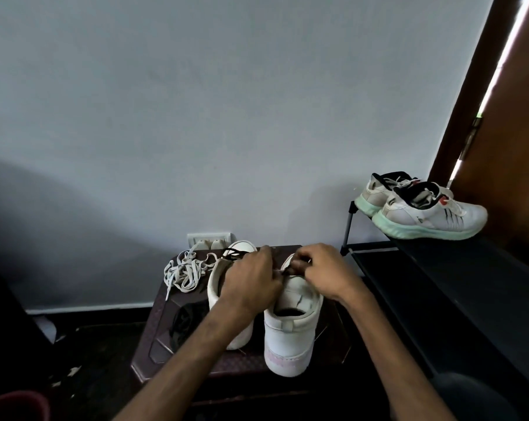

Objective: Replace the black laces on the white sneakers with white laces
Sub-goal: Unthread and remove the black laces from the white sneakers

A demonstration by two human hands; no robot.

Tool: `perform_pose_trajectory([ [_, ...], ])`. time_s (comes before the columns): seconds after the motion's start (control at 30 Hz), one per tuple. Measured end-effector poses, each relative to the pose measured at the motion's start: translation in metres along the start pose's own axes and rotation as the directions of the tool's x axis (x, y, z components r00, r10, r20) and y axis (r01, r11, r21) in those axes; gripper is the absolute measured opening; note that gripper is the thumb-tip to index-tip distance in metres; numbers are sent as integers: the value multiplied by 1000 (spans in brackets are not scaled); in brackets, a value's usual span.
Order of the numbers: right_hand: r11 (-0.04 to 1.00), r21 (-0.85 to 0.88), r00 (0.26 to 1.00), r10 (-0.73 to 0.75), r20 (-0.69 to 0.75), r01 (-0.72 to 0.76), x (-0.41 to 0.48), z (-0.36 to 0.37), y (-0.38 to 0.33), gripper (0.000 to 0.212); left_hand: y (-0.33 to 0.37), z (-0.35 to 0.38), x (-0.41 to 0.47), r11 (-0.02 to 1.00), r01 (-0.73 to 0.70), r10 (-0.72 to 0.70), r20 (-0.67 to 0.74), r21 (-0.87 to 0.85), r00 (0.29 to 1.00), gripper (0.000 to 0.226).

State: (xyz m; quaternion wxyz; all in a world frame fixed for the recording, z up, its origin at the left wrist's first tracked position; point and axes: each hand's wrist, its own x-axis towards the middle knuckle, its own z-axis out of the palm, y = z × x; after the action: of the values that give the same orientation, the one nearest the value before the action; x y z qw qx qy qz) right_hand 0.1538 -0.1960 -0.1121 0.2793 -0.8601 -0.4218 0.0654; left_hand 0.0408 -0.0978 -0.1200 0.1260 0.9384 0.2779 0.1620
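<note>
Two white sneakers stand on a dark stool (157, 350), heels near. The left sneaker (223, 302) shows black laces (234, 253) at its far end, and the right sneaker (290, 335) sits just beside it under both hands. A loose heap of white laces (182, 273) lies on the stool's far-left part, close to the left sneaker. Such laces are judged light, limp and a little slippery, best pinched close to the stiff tip so it can be steered through an eyelet; the sneaker itself may slide unless steadied. The left hand (251, 279) and right hand (327, 270) meet over the right sneaker's tongue, knuckles up and fingers curled, each pinching a thin lace strand (283, 270) whose colour cannot be told
</note>
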Motion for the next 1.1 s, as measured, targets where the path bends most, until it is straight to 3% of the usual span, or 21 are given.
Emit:
perform_pose_trajectory([
  [0.07, 933, 359, 999, -50, 14, 41, -3, -18, 9, 27, 1, 2, -3, 997, 31, -27, -60, 68, 998, 24],
  [0.13, 877, 478, 996, -77, 47, 46, -9, -37, 17, 20, 1, 3, -5, 990, 57, -46, -88, 125, 995, 22],
  [0.2, 954, 299, 996, -47, 71, 23, -9, -44, 29, 14, 2, 5, -6, 991, 63, -52, -92, 118, 994, 21],
  [0.27, 999, 32, 999, -14, -38, 15, -4, -38, 31, 12, 4, 8, -7, 994, 55, -47, -79, 93, 996, 22],
  [0.33, 994, -84, 989, -78, -123, 68, -1, -22, 18, 18, 5, 10, -8, 996, 48, -42, -83, 70, 996, 24],
  [0.43, 945, -300, 990, -140, -15, 129, -1, 11, -6, 22, 0, 12, -6, 999, 53, -52, -103, 6, 993, 22],
  [0.5, 915, -392, 992, -118, -38, 94, 0, 23, -11, 20, -5, 12, -4, 998, 58, -61, -97, -41, 993, 22],
  [0.6, 925, -378, 994, -70, -84, 33, 2, 24, -8, 17, -10, 9, 1, 995, 59, -67, -91, -82, 994, 24],
  [0.73, 949, -317, 1000, 5, -9, -8, -2, 23, -8, 11, -14, 6, 5, 994, 64, -71, -68, -92, 995, 26],
  [0.93, 956, -289, 998, 57, 29, -46, 1, 34, -7, 33, -14, -1, 12, 990, 57, -46, 84, -131, 995, 21],
  [1.0, 970, -236, 997, 52, -49, -62, 2, 40, -9, 27, -15, -3, 11, 990, 55, -40, 109, -132, 993, 23],
  [1.1, 996, -88, 999, 28, -38, -31, 3, 28, -7, 11, -16, -3, 9, 988, 59, -48, 83, -141, 995, 27],
])
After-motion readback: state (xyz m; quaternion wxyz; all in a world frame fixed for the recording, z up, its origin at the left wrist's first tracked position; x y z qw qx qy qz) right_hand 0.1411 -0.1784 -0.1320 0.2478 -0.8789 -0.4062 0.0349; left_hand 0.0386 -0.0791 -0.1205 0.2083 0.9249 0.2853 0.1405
